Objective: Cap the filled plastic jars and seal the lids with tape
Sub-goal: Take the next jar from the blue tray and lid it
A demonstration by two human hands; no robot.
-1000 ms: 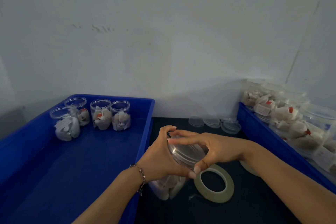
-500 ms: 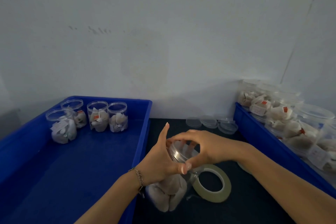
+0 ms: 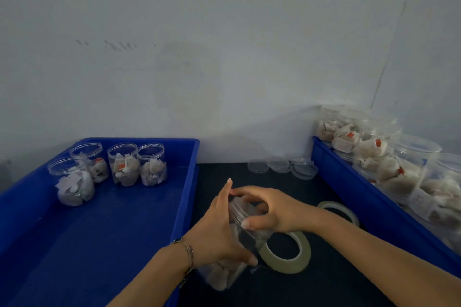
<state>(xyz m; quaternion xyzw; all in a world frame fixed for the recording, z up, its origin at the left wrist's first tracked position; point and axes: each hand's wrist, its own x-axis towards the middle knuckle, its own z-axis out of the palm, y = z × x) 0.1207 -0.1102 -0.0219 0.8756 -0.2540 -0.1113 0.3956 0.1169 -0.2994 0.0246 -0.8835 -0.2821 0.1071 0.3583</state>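
The clear jar (image 3: 232,257) of pale packets tilts on the dark counter (image 3: 324,289) beside the blue tray (image 3: 184,207). The left hand (image 3: 219,229) grips its body; the right hand (image 3: 272,209) curls over the lid (image 3: 240,209) (grip clamped). The tape roll (image 3: 289,254) touches the jar. The right hand has rotated since earlier.

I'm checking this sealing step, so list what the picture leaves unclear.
- Head view: the lid seating on the held jar is hidden by the right hand and left hand.
- Tape on the lid: clear, blurred, cannot tell.
- Labels on jars in the right bin: too small.
- Second tape roll: partly behind the right forearm.
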